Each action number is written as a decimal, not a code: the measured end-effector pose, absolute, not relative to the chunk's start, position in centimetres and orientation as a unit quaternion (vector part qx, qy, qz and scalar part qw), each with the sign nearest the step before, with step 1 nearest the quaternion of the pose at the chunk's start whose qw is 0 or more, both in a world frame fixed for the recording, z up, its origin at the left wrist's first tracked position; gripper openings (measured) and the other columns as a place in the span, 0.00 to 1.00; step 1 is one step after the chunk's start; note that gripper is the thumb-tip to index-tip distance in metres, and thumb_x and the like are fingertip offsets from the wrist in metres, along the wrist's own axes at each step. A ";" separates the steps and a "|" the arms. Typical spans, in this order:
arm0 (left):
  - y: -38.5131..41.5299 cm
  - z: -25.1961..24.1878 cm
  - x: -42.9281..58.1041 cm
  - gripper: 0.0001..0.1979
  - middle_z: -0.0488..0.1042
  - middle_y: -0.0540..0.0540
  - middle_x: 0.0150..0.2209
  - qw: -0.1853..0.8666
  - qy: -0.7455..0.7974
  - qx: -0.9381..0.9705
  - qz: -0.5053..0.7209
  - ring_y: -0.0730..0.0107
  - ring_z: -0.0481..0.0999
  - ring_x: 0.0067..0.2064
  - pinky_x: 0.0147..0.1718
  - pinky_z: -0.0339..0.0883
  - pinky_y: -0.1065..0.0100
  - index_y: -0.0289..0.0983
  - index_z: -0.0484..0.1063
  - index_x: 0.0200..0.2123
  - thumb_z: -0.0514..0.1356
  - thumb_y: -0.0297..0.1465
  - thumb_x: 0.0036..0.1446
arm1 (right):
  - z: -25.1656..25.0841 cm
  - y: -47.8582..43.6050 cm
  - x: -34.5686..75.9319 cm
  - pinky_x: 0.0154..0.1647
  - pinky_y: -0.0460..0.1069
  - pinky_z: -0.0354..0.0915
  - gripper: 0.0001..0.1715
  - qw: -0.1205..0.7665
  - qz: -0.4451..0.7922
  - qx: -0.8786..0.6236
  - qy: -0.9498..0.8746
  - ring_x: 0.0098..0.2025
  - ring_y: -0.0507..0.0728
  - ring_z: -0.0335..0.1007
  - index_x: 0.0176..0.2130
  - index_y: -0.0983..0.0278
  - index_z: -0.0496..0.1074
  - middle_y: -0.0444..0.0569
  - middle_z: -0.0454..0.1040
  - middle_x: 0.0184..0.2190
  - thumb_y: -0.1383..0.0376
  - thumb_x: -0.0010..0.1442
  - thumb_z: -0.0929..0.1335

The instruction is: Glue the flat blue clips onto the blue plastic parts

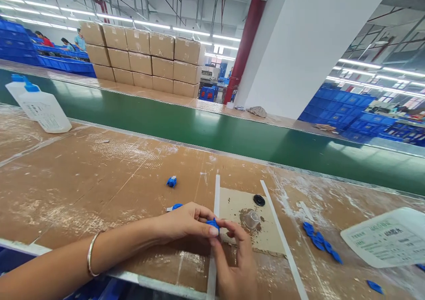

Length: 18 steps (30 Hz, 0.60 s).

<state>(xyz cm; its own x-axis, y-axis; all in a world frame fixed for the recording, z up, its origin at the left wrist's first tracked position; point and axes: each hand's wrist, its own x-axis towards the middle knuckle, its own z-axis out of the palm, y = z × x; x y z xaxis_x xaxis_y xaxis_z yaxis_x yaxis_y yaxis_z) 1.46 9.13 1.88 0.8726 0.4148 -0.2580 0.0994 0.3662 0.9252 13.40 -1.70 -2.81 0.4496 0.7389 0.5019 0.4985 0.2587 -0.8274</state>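
Observation:
Between my two hands is a small blue piece point(213, 224), pinched by the fingertips of both. My left hand point(194, 220) reaches in from the left with a bangle on its wrist, thumb on the piece. My right hand point(234, 258) holds the same piece from the right, its fingers curled. Just right of them, a beige card point(232, 202) between white strips bears a small clear cup point(251, 219) with brown smears around it and a black round lid point(259, 200). A blue piece point(171, 182) lies to the upper left, and another point(177, 206) is partly behind my left hand.
Several blue pieces point(318, 241) lie right of the card, beside a large white bottle point(385, 238). Two bottles point(43, 109) stand at the far left. A green belt point(166, 118) crosses beyond the table, with stacked cartons point(139, 63) behind it. People sit far left.

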 end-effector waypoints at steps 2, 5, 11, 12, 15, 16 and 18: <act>9.3 1.9 1.5 0.15 0.77 0.46 0.32 0.780 0.230 0.574 0.096 0.71 0.74 0.33 0.36 0.65 0.70 0.32 0.75 0.35 0.68 0.36 0.46 | -2.6 -1.7 13.2 0.47 0.47 0.63 0.18 0.570 0.031 -0.574 -0.587 0.47 0.52 0.65 0.50 0.57 0.63 0.45 0.70 0.44 0.65 0.60 0.65; 9.9 2.3 1.3 0.14 0.77 0.46 0.31 0.741 0.248 0.614 0.113 0.68 0.75 0.33 0.37 0.66 0.67 0.33 0.73 0.35 0.66 0.36 0.47 | -2.4 -2.4 15.0 0.53 0.51 0.60 0.20 0.529 -0.016 -0.587 -0.613 0.52 0.55 0.62 0.52 0.58 0.62 0.47 0.69 0.48 0.63 0.60 0.65; 13.2 3.7 -0.2 0.11 0.75 0.44 0.40 0.203 0.344 0.890 0.220 0.59 0.72 0.44 0.44 0.65 0.58 0.36 0.70 0.42 0.54 0.26 0.56 | -1.5 -4.9 27.4 0.47 0.55 0.63 0.18 0.416 -0.101 -0.752 -0.502 0.43 0.59 0.69 0.41 0.61 0.70 0.50 0.75 0.40 0.52 0.58 0.63; 13.8 3.7 -0.5 0.12 0.74 0.42 0.42 0.117 0.351 0.904 0.214 0.57 0.71 0.47 0.47 0.64 0.57 0.35 0.70 0.41 0.52 0.23 0.55 | -1.4 -5.1 29.8 0.47 0.57 0.63 0.22 0.382 -0.094 -0.786 -0.476 0.43 0.61 0.69 0.40 0.62 0.71 0.51 0.75 0.40 0.49 0.56 0.62; 15.2 3.3 -1.1 0.12 0.69 0.34 0.49 -0.050 0.379 0.911 0.154 0.50 0.63 0.56 0.56 0.56 0.53 0.32 0.71 0.38 0.52 0.19 0.53 | -1.3 -4.8 35.5 0.40 0.58 0.64 0.26 0.293 -0.033 -0.839 -0.457 0.39 0.64 0.71 0.38 0.63 0.73 0.53 0.76 0.36 0.48 0.53 0.59; 15.5 3.1 -1.2 0.12 0.67 0.32 0.52 -0.077 0.386 0.910 0.126 0.47 0.60 0.58 0.58 0.52 0.51 0.31 0.72 0.38 0.52 0.20 0.53 | -1.5 -4.6 36.8 0.37 0.57 0.65 0.25 0.273 -0.012 -0.843 -0.463 0.36 0.64 0.72 0.36 0.63 0.74 0.53 0.77 0.34 0.49 0.52 0.60; 15.8 2.7 -1.3 0.12 0.67 0.32 0.52 -0.094 0.395 0.911 0.079 0.46 0.59 0.59 0.58 0.50 0.51 0.31 0.71 0.40 0.51 0.21 0.55 | -2.2 -4.0 38.5 0.33 0.56 0.65 0.23 0.245 0.019 -0.845 -0.475 0.33 0.63 0.73 0.34 0.62 0.75 0.52 0.77 0.32 0.51 0.50 0.61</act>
